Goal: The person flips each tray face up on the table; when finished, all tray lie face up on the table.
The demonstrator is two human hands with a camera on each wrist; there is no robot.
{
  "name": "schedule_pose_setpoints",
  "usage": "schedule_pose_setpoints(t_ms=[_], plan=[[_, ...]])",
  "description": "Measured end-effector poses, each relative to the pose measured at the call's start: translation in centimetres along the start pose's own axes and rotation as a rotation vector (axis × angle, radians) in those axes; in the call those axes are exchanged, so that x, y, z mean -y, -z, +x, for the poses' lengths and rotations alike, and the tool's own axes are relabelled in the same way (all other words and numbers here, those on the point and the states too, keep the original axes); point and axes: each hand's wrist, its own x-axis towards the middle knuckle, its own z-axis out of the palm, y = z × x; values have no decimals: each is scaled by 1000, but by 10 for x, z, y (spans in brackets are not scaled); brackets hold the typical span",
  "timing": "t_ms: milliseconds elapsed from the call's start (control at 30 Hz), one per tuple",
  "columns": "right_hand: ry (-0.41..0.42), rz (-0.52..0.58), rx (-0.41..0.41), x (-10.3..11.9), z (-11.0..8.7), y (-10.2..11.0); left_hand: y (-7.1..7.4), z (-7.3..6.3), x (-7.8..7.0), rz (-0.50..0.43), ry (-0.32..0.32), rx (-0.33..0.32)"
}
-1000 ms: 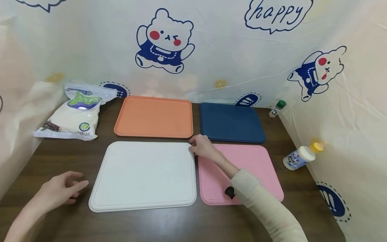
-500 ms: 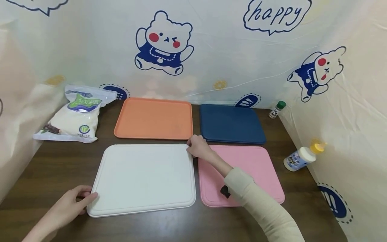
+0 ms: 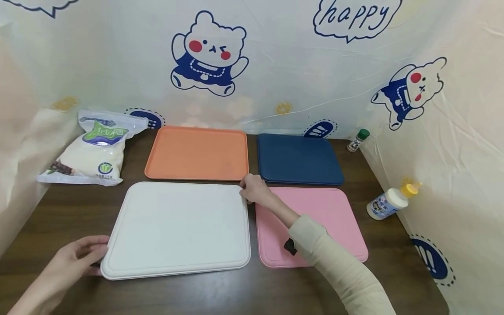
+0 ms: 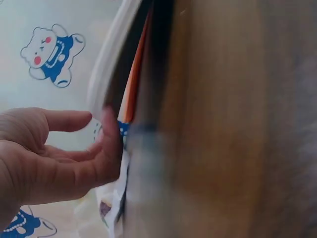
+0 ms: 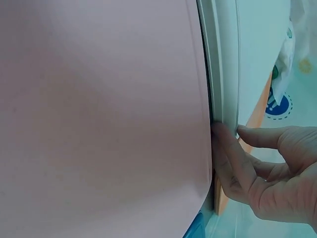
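Note:
A white rectangular tray (image 3: 177, 227) with rounded corners lies in the middle of the head view. My left hand (image 3: 68, 262) is at its near left edge, thumb by the rim and fingers curled beneath. In the left wrist view a gap shows between the underside of the white tray (image 4: 106, 64) and the tabletop, with curled fingers (image 4: 94, 168) right at the rim. My right hand (image 3: 256, 189) pinches the far right corner. The right wrist view shows the thumb of the right hand (image 5: 282, 178) on top of the white tray (image 5: 225, 64) and fingers below.
An orange tray (image 3: 197, 153) and a dark blue tray (image 3: 299, 158) lie behind. Under my right forearm is a pink tray (image 3: 334, 218). A white plastic bag (image 3: 96, 148) stands back left. A green-capped bottle (image 3: 357, 141) and a yellow-topped bottle (image 3: 387, 204) stand at right.
My left hand has come from beside the white tray to its left edge. The tray has shifted slightly left, its left side swinging out, with my right hand staying on the far right corner.

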Motion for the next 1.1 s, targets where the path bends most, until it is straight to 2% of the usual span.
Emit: schedule_pose_setpoints(t_ms=[100, 233, 300, 467, 533, 600, 700, 767, 833, 967, 1100], plan=[[3, 41, 40, 2, 3, -1, 11, -4, 2, -126, -58, -14], [8, 135, 89, 7, 7, -3, 27, -8, -1, -430, -182, 11], [10, 185, 98, 9, 9, -4, 35, -9, -6, -538, -254, 11], [3, 326, 108, 14, 15, -11, 49, -10, -24, -611, -438, -14], [-2, 395, 124, 16, 16, -13, 52, -10, -31, -684, -524, 36], [-8, 458, 145, 19, 18, -16, 54, -9, -37, -812, -584, 134], [-15, 533, 171, 24, 21, -20, 54, -10, -49, -967, -619, 227], [-21, 563, 174, 28, 23, -23, 52, -11, -60, -1019, -632, 243], [-23, 586, 160, 33, 25, -28, 49, -13, -74, -1027, -653, 227], [-8, 643, 133, 41, 26, -41, 41, -17, -101, -1042, -686, 258], [45, 695, 146, 52, 21, -52, 34, -22, -125, -996, -647, 253]])
